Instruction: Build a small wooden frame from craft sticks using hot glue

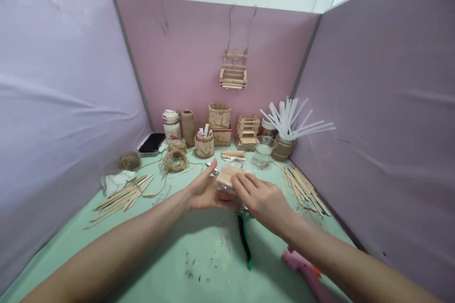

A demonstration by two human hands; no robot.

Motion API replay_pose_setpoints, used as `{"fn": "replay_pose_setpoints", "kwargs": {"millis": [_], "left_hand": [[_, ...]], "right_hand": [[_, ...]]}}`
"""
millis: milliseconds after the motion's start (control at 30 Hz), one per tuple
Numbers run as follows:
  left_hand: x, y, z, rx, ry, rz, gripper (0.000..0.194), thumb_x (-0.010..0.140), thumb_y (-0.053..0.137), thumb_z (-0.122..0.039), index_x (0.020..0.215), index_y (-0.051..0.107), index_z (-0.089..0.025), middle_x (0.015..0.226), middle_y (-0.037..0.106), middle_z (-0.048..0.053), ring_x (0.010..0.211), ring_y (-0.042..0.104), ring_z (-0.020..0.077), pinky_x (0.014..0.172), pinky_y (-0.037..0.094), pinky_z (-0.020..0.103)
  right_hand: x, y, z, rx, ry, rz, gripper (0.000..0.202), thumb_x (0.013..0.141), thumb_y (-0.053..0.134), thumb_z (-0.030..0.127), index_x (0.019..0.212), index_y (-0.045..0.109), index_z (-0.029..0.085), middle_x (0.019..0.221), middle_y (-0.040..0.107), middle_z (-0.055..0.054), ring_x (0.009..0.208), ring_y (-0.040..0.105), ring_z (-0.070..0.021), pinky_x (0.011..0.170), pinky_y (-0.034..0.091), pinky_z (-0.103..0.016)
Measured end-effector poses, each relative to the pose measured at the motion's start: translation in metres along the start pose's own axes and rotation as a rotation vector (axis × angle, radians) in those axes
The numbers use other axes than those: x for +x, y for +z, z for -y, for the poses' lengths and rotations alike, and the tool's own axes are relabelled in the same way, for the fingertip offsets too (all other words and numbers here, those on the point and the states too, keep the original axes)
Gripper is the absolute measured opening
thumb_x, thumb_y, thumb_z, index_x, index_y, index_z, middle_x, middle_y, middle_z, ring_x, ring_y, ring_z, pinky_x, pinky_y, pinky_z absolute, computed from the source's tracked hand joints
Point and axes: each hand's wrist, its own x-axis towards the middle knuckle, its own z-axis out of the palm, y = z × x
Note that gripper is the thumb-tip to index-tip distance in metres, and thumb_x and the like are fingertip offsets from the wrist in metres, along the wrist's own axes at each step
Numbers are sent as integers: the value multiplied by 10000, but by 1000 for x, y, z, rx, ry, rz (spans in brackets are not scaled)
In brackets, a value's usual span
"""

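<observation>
Between my two hands, above the middle of the table, is a small pale wooden pack in clear plastic point(226, 177); its exact contents are blurred. My left hand point(206, 191) supports it from the left and below, thumb raised and apart. The fingers of my right hand point(263, 196) are bent over the top and right side of the pack, pressing on it. Below the hands lie pliers with a black and green handle point(244, 241), their head partly hidden. A pink glue gun point(302, 265) lies under my right forearm, partly covered.
Loose wooden sticks lie at left point(124, 194) and right point(305, 187). Twine coils point(175, 160), a phone point(152, 143), a marker cup point(204, 146), a clear plastic cup point(263, 151) and a jar of glue sticks point(284, 147) stand behind. Purple partitions point(384, 128) enclose the table.
</observation>
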Motion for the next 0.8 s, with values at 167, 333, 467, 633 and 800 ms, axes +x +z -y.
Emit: {"fn": "replay_pose_setpoints", "kwargs": {"millis": [167, 333, 467, 633, 800], "left_hand": [[-40, -7, 37, -81, 134, -227, 246, 824, 631, -181, 1046, 631, -73, 842, 735, 88, 757, 702, 203, 847, 528, 378], [-58, -19, 48, 77, 313, -243, 369, 779, 691, -171, 1133, 618, -99, 1018, 725, 136, 881, 708, 257, 807, 553, 401], [-65, -26, 47, 209, 430, -201, 505, 718, 757, -180, 1199, 603, -169, 1168, 686, 151, 971, 695, 291, 833, 543, 420], [-63, -30, 51, 348, 490, -178, 558, 649, 791, -175, 1180, 630, -119, 1215, 657, 193, 1062, 657, 320, 884, 516, 408], [-59, -31, 55, 440, 464, -194, 539, 663, 767, -206, 1181, 636, -138, 1187, 674, 159, 1041, 658, 287, 836, 515, 363]], "right_hand": [[4, 7, 47, 163, -63, 120, 329, 901, 499, 134, 1226, 553, 132, 1224, 634, -140, 1128, 585, -281, 856, 527, -394], [12, -17, 58, 565, 18, 230, 683, 791, 691, 293, 1382, 409, 96, 1396, 509, -185, 1289, 470, -304, 1022, 450, -440], [34, -33, 39, 691, 291, -44, 370, 896, 498, 191, 1262, 545, 165, 1269, 617, -125, 1169, 568, -242, 980, 464, -402], [44, -20, 25, 773, 609, -271, 229, 900, 478, 223, 966, 691, 173, 986, 726, -101, 900, 660, -238, 829, 504, -389], [28, -3, 41, 1006, 531, -201, 177, 893, 534, 269, 899, 698, 204, 897, 730, -51, 778, 652, -182, 722, 509, -308]]}}
